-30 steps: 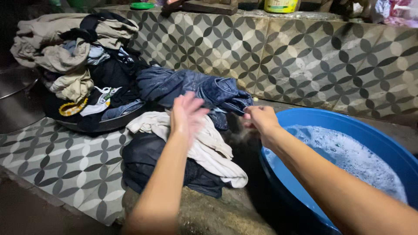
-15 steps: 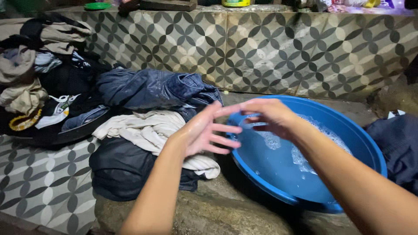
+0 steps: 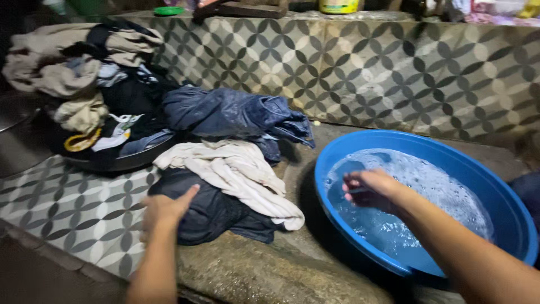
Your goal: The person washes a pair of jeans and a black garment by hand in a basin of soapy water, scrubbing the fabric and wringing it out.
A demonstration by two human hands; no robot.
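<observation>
Now my hands have parted: left hand (image 3: pixel 164 209), fingers together, rests on the dark crumpled garment (image 3: pixel 216 211); right hand (image 3: pixel 368 188), curled empty, hovers over the round blue plastic basin (image 3: pixel 506 194) at 3 o'clock.

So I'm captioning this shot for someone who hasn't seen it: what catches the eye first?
The bright blue basin of sudsy water at right, with the right hand over the water inside it. At left, the left hand rests on a dark garment under a cream cloth, before a heaped pile of laundry against the patterned tile wall.
</observation>
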